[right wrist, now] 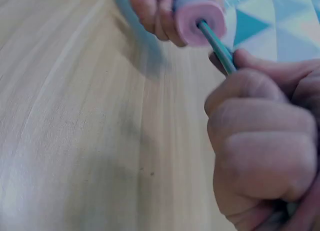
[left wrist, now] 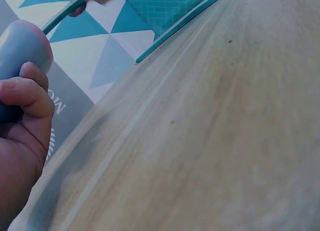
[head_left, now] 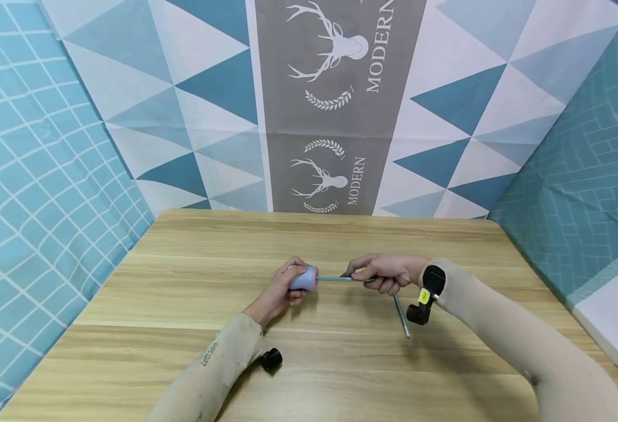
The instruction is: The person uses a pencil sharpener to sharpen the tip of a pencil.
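My left hand (head_left: 281,287) grips a light blue cylinder (head_left: 301,279) with a pink end, which looks like a pencil sharpener. In the right wrist view its pink face (right wrist: 189,25) has a hole, and the tip of a slim teal pencil (right wrist: 217,46) sits in it. My right hand (head_left: 390,272) holds that pencil, fingers curled round the shaft, roughly in line with the cylinder. Below the right hand a second teal pencil (head_left: 401,317) lies on the table. The left wrist view shows this pencil (left wrist: 175,28) too, with a silvery end.
The wood-grain table (head_left: 182,351) runs back to a patterned cloth (head_left: 203,105) behind. Blue tiled cloth (head_left: 34,176) hangs at the left, and another blue cloth (head_left: 577,176) at the right. A white box-like edge (head_left: 617,316) stands at the far right.
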Motion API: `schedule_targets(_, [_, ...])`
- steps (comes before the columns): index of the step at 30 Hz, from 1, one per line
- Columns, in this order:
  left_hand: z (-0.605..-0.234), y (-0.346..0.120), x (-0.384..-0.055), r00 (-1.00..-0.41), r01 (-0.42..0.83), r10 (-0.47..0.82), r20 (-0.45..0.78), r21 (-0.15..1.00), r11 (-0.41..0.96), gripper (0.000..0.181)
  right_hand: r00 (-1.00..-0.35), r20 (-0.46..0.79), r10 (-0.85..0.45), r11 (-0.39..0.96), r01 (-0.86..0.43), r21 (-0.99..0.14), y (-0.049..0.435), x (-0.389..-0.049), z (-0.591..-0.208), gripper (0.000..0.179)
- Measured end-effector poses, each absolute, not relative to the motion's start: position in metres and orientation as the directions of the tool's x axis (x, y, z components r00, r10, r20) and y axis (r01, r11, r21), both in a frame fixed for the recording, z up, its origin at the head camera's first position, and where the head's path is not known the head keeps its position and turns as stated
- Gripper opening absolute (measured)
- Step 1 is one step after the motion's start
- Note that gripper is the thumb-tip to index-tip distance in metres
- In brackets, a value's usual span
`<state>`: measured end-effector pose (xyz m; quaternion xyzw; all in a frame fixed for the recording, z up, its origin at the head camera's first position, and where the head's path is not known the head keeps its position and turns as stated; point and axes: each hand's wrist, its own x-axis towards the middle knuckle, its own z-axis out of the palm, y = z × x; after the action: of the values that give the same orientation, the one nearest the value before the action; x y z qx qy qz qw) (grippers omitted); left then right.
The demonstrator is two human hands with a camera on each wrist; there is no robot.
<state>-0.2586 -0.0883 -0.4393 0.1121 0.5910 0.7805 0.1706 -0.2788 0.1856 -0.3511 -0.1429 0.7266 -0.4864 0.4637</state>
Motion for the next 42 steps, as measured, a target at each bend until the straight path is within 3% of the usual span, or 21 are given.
schedule_targets(3, [-0.44,-0.088,-0.26,-0.913,-0.127,0.408,-0.026,0.967,-0.223,0.007,-0.458,-0.583,-0.671,0.472,0.342,-0.812,0.189,-0.286,-0.357,0.039])
schedule_targets(6, [-0.441,-0.088,-0.26,-0.908,-0.119,0.417,-0.024,0.972,-0.204,0.007,-0.43,-0.597,-0.677,0.466,0.376,-0.801,0.192,-0.289,-0.363,0.04])
schedule_targets(11, [-0.44,-0.088,-0.259,-0.911,-0.115,0.411,-0.02,0.971,-0.209,0.007,-0.466,-0.561,-0.684,0.464,0.316,-0.828,0.192,-0.286,-0.361,0.043])
schedule_targets(14, [-0.439,-0.089,-0.258,-0.913,-0.113,0.408,-0.018,0.971,-0.211,0.008,-0.527,-0.52,-0.672,0.498,0.197,-0.844,0.191,-0.282,-0.355,0.042])
schedule_targets(18, [-0.439,-0.09,-0.258,-0.91,-0.115,0.414,-0.019,0.971,-0.208,0.008,-0.631,-0.411,-0.658,0.575,-0.07,-0.815,0.191,-0.273,-0.347,0.041])
schedule_targets(21, [-0.439,-0.089,-0.259,-0.909,-0.117,0.416,-0.019,0.971,-0.21,0.008,-0.7,-0.233,-0.675,0.604,-0.342,-0.72,0.192,-0.264,-0.342,0.043])
schedule_targets(23, [-0.439,-0.089,-0.259,-0.909,-0.122,0.415,-0.022,0.968,-0.217,0.008,-0.706,-0.085,-0.703,0.596,-0.52,-0.612,0.194,-0.258,-0.342,0.045])
schedule_targets(26, [-0.438,-0.089,-0.259,-0.91,-0.138,0.413,-0.031,0.963,-0.231,0.009,-0.628,0.134,-0.767,0.547,-0.748,-0.375,0.196,-0.251,-0.348,0.046])
schedule_targets(30, [-0.438,-0.088,-0.258,-0.91,-0.157,0.412,-0.043,0.956,-0.248,0.008,-0.399,0.32,-0.859,0.433,-0.901,0.041,0.197,-0.246,-0.361,0.038])
schedule_targets(32, [-0.438,-0.088,-0.258,-0.909,-0.162,0.414,-0.045,0.954,-0.252,0.007,-0.287,0.36,-0.888,0.388,-0.887,0.25,0.197,-0.245,-0.367,0.033])
schedule_targets(35, [-0.437,-0.088,-0.257,-0.909,-0.168,0.415,-0.049,0.952,-0.255,0.006,-0.181,0.367,-0.912,0.349,-0.812,0.467,0.198,-0.246,-0.372,0.053])
schedule_targets(38, [-0.436,-0.088,-0.257,-0.911,-0.168,0.409,-0.051,0.952,-0.256,0.006,-0.141,0.348,-0.927,0.335,-0.729,0.597,0.199,-0.248,-0.375,0.06])
schedule_targets(42, [-0.436,-0.088,-0.257,-0.918,-0.164,0.393,-0.051,0.952,-0.259,0.005,-0.12,0.369,-0.922,0.353,-0.655,0.668,0.197,-0.252,-0.383,0.047])
